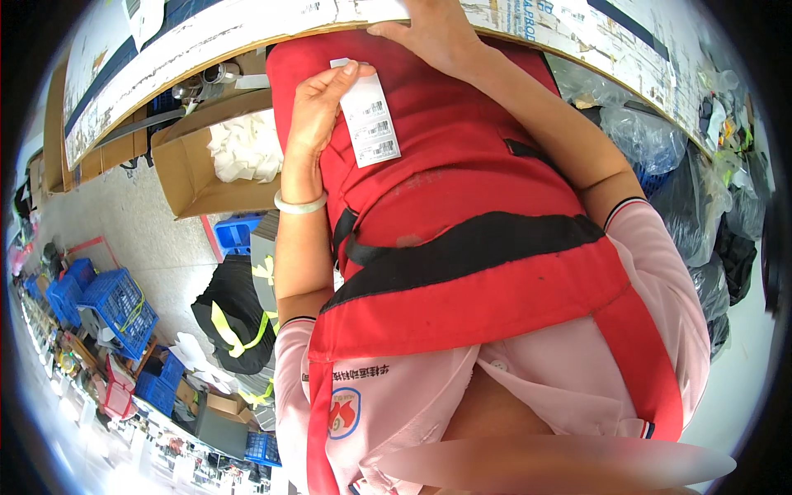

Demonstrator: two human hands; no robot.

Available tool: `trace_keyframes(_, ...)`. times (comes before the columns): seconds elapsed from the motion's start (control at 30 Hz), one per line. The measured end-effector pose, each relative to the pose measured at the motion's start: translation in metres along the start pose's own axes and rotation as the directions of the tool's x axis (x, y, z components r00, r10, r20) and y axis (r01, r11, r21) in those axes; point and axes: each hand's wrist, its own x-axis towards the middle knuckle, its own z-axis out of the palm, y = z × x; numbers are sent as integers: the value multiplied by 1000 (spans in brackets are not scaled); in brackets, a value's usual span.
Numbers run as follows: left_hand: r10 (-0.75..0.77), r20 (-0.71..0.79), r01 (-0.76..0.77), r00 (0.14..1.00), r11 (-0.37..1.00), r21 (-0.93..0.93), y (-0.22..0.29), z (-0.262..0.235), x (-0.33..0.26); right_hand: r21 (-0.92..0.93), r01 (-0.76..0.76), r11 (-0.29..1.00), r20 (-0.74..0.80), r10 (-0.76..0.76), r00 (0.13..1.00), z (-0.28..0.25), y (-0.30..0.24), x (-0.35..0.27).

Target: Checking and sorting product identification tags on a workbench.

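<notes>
Holding a white label strip [371, 120] between thumb and fingers over the red apron [462, 190], the left hand [318, 111] seems to check it, while the right hand [433, 37] rests flat and open on the far worktop edge [206, 41], so next it needs careful placing.

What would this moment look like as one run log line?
left hand: holds white tag | right hand: on table edge | red apron | cardboard box at left
</notes>
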Motion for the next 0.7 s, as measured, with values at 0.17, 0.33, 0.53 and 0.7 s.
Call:
trace_keyframes(0.17,-16,-23,15,1000,1000,-22,0,-2,-2,45,-88,995,143,80,986,-32,3,0)
trace_keyframes(0.33,-4,-3,4,1000,1000,-31,1,0,0,-34,-124,992,158,128,979,-38,13,-10)
trace_keyframes(0.53,15,-9,-15,1000,1000,-20,-1,1,0,-39,-137,990,149,141,979,-37,15,-13)
trace_keyframes(0.7,27,-11,-27,1000,1000,-4,-1,0,0,-74,-132,988,119,140,983,-36,11,-17)
